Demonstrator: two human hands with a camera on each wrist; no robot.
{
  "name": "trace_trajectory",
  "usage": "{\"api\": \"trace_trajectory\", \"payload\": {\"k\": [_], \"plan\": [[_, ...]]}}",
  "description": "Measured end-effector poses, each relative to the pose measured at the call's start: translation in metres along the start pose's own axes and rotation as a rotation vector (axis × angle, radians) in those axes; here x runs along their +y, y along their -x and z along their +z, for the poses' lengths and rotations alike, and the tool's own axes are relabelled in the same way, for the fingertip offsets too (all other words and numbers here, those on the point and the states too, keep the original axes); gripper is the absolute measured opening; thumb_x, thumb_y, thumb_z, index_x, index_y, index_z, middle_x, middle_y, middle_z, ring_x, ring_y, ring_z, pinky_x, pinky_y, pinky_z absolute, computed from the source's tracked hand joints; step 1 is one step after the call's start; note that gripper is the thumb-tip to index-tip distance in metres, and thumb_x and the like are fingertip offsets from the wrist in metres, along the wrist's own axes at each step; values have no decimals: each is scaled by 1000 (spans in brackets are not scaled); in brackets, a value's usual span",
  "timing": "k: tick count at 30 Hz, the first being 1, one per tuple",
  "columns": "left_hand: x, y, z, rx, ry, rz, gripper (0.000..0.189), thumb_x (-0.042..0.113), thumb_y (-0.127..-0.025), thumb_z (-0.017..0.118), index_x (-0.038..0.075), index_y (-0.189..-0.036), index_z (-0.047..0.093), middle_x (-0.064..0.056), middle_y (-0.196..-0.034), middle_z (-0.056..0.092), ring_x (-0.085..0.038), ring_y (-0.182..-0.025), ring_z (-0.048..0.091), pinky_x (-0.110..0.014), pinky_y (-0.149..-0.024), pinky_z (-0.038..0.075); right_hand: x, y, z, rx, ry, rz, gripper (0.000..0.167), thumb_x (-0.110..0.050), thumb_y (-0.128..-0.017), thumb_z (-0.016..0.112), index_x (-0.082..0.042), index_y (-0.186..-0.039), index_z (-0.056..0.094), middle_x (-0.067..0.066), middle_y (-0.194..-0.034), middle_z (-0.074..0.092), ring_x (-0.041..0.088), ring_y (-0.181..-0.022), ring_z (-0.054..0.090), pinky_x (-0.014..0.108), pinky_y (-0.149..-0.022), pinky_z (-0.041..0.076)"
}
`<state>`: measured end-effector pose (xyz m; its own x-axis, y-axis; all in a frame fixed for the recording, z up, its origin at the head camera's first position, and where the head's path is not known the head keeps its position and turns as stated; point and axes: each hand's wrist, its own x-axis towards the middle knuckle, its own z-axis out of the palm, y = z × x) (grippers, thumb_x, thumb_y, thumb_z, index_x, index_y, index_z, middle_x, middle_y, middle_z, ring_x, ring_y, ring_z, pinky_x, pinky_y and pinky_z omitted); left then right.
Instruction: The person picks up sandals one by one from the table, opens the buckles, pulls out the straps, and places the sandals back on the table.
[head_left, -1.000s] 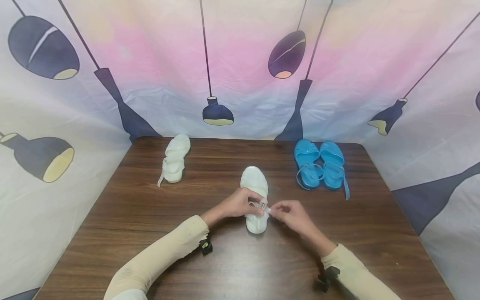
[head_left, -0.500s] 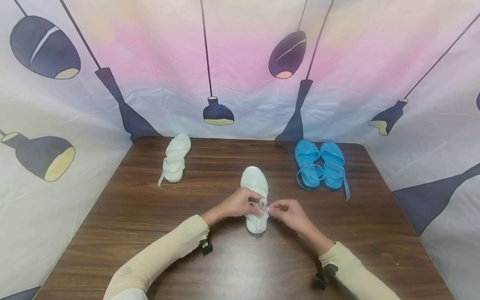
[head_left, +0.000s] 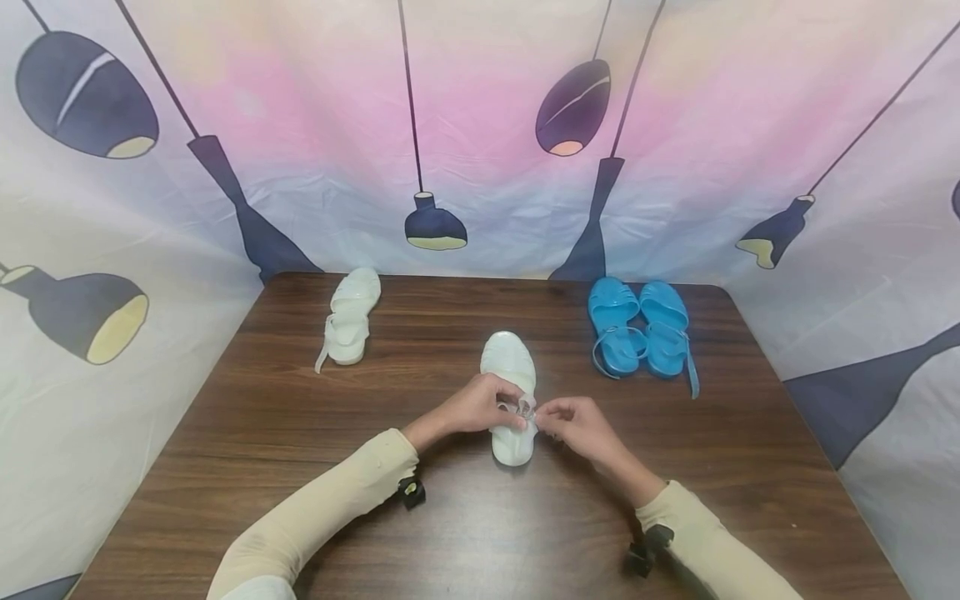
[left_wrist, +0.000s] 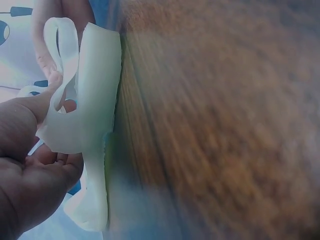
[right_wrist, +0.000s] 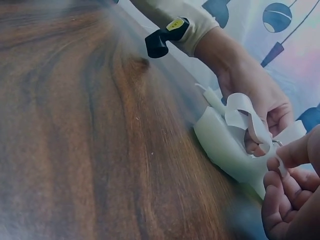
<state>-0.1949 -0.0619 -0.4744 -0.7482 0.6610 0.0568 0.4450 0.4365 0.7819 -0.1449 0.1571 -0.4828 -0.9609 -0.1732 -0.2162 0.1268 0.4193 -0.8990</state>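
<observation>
A white jelly sandal (head_left: 507, 357) stands sole down at the middle of the table, toe pointing away from me. From its left side my left hand (head_left: 477, 405) reaches across and pinches the ankle strap beside the clear buckle (head_left: 527, 408). On the right, my right hand (head_left: 574, 423) pinches the strap's free end between thumb and forefinger, close against the buckle. In the right wrist view the strap (right_wrist: 253, 120) arches in a loop over the heel, and a metal buckle pin (right_wrist: 276, 142) shows beside the thumb. The left wrist view shows the heel (left_wrist: 101, 75) side-on.
A second white sandal (head_left: 352, 292), its strap hanging loose, lies at the back left of the wooden table (head_left: 480, 533). Two blue sandals (head_left: 615, 304) stand side by side at the back right. A curtain printed with lamps (head_left: 480, 108) hangs behind the table.
My right hand has shifted slightly left, drawing in against the buckle with the strap end. My left hand and the sandal stay in place.
</observation>
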Motion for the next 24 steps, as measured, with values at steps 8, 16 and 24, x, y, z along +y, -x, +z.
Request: {"api": "trace_trajectory", "payload": {"k": [8, 16, 24], "plan": [[-1, 0, 0, 6, -18, -8, 16, 16, -81, 88, 11, -92, 78, 10, -76, 68, -1, -68, 54, -19, -64, 47, -1, 1, 0, 11, 9, -38, 14, -18, -94, 74, -6, -100, 78, 5, -86, 73, 20, -75, 63, 34, -65, 53], [0, 1, 1, -3, 11, -10, 25, 15, -82, 87, 9, -105, 79, 5, -90, 76, -1, -79, 60, -21, -75, 52, 2, 1, -3, -27, 20, 23, 17, -21, -94, 72, -5, -99, 76, 6, -86, 71, 20, -77, 64, 32, -70, 57], [0, 0, 2, -5, 4, -23, 19, 15, -82, 87, 10, -99, 79, 8, -82, 72, -1, -74, 57, -20, -70, 50, -1, 2, -2, -17, 27, 17, 14, -18, -94, 73, -5, -99, 75, 6, -85, 70, 20, -74, 62, 34, -65, 54]]}}
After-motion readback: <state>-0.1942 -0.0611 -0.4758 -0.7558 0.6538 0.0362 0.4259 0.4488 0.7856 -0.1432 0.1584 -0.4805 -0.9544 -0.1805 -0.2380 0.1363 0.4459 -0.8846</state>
